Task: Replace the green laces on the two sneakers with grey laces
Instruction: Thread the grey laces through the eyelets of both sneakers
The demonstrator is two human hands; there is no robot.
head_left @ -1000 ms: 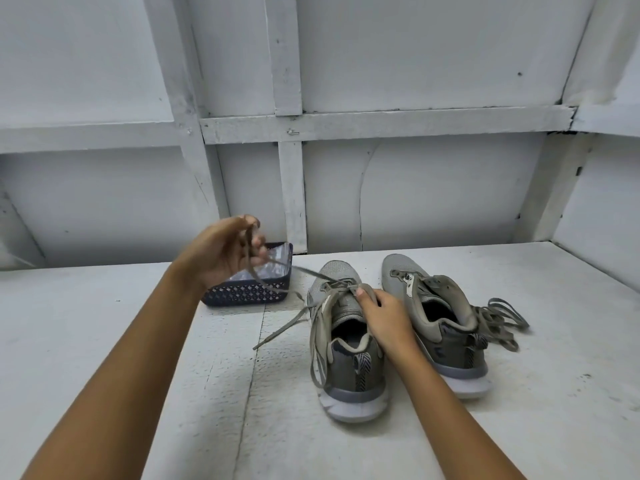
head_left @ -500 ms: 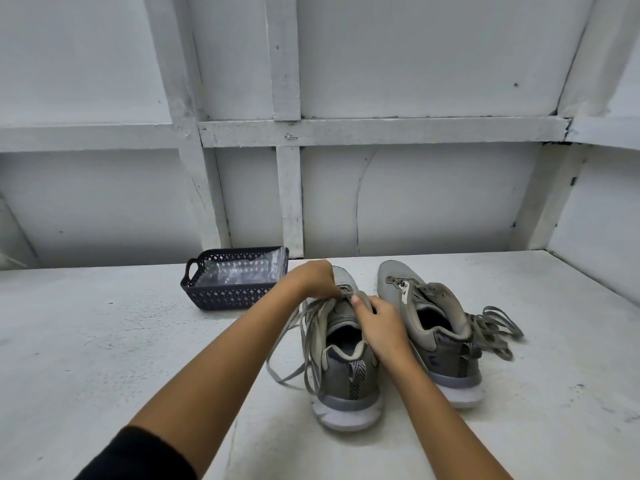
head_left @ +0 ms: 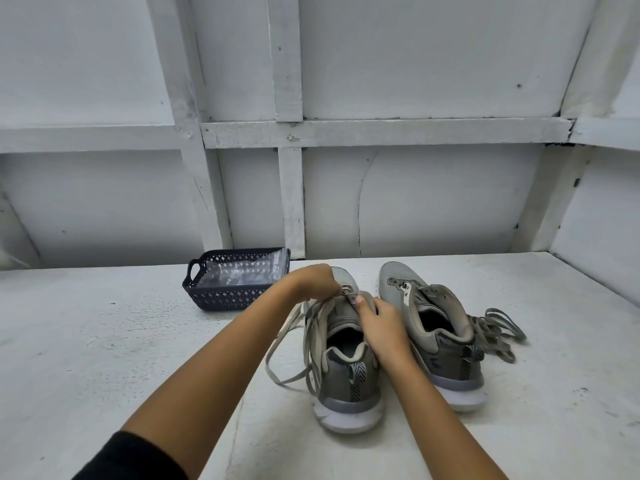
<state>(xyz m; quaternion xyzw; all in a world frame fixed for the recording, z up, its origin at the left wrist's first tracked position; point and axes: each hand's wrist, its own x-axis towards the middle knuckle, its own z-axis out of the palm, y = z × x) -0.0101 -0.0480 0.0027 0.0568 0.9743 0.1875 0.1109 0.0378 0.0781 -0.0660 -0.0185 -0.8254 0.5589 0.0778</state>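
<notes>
Right hand grips the near sneaker by its tongue. Left hand pinches the lace at its toe-end eyelets. Best now: feed straight, draw slack evenly. Second sneaker sits just right, basket beyond-left.

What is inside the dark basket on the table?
The dark basket holds crumpled clear plastic. Its near wall and the plastic hide the bottom, so anything beneath is unseen.
</notes>
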